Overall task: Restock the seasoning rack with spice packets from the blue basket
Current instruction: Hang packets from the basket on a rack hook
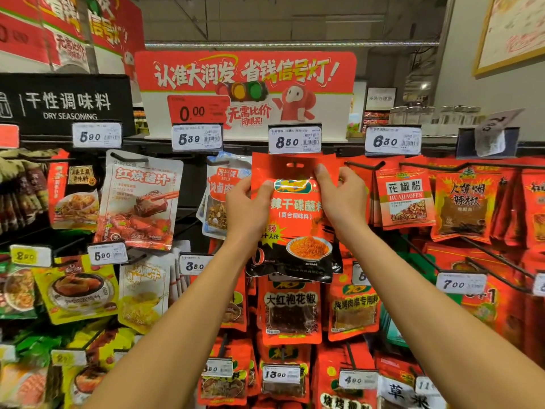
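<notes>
Red-and-black foil spice packet [298, 219] is held up against the seasoning rack [436, 149], just under the 8.50 price tag [295, 140]. Left hand [246, 208] and right hand [343, 199] pinch its upper edges. It looks light, floppy and slick; gripping beside the hang hole [294, 165] seems best. No basket shows.

The red spice packet [298, 214] is glossy plastic film, the price tags [294, 140] matt paper in clear sleeves.

black sign [67, 106]: DRY SEASONING | price tag [294, 140]: 8.50 | packet [404, 199]: HUAJIAOFEN
</notes>
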`<state>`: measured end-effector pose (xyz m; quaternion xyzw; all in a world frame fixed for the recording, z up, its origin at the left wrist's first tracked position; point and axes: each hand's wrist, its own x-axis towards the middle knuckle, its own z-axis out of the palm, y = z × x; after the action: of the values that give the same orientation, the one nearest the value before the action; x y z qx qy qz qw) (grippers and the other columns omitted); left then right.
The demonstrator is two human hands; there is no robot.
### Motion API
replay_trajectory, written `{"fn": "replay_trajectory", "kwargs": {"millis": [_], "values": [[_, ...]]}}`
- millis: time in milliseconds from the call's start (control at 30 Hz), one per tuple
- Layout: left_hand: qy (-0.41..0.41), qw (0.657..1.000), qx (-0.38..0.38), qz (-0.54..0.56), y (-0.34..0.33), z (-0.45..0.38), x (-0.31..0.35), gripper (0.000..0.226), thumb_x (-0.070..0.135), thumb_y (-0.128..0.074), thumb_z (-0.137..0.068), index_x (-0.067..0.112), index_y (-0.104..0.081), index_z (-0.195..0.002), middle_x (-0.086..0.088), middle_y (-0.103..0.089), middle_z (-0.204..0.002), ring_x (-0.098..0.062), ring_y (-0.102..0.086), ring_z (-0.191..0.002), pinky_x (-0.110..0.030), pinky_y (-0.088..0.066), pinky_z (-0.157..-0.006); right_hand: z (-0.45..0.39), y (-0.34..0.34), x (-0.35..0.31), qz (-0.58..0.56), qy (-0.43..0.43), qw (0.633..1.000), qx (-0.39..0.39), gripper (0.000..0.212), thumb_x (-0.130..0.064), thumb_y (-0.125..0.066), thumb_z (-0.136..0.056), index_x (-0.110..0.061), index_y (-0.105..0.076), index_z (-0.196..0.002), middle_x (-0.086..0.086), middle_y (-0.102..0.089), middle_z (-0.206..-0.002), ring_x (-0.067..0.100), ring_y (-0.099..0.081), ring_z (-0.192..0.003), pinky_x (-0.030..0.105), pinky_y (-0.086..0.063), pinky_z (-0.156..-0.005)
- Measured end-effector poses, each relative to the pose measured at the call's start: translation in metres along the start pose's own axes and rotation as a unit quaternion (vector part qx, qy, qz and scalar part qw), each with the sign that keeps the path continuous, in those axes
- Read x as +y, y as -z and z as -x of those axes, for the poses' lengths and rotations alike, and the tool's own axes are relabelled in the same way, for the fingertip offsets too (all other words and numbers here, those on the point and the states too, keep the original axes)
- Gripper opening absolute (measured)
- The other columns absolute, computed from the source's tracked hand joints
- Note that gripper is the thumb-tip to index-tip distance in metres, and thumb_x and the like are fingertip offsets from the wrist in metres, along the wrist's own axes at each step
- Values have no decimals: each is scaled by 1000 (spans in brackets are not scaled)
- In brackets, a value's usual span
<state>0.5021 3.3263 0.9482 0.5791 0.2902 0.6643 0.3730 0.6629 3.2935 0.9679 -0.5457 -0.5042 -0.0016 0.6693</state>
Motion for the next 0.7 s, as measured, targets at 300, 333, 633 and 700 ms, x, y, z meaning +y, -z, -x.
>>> {"fn": "replay_trajectory", "kwargs": {"millis": [300, 333, 633, 700], "values": [[41, 999, 23, -24, -6, -13, 4, 27, 39, -63, -92, 26, -65, -68, 1, -72, -67, -19, -72, -63, -36, -57, -57, -19, -3, -8, 55, -34, 998, 13, 57, -63, -58, -90, -24, -29, -62, -6, -32, -59, 15, -30, -53, 39, -21, -53], [31, 999, 28, -27, -7, -13, 6, 30, 42, -62, -92, 26, -65, -68, 1, -72, -66, -19, -71, -63, -37, -56, -57, -21, -3, -7, 64, -31, 997, 9, 58, -67, -56, -90, -23, -30, -62, -4, -34, -60, 16, -31, -53, 38, -22, -54], [49, 995, 60, -68, -18, -23, 18, 51, 47, -58, -96, 2, -61, -71, -21, -69, -75, -39, -70, -76, -55, -57, -72, -34, -7, -6, 118, -49, 992, -17, 50, -77, -51, -86, -30, -38, -77, -3, -52, -88, 18, -49, -82, 34, -34, -69], [47, 995, 56, -69, -18, -25, 19, 52, 47, -57, -96, -1, -64, -78, -22, -72, -80, -38, -71, -75, -57, -57, -71, -35, -7, -5, 123, -32, 992, -8, 48, -76, -50, -87, -31, -37, -76, -4, -51, -87, 17, -45, -83, 33, -33, -68]]}}
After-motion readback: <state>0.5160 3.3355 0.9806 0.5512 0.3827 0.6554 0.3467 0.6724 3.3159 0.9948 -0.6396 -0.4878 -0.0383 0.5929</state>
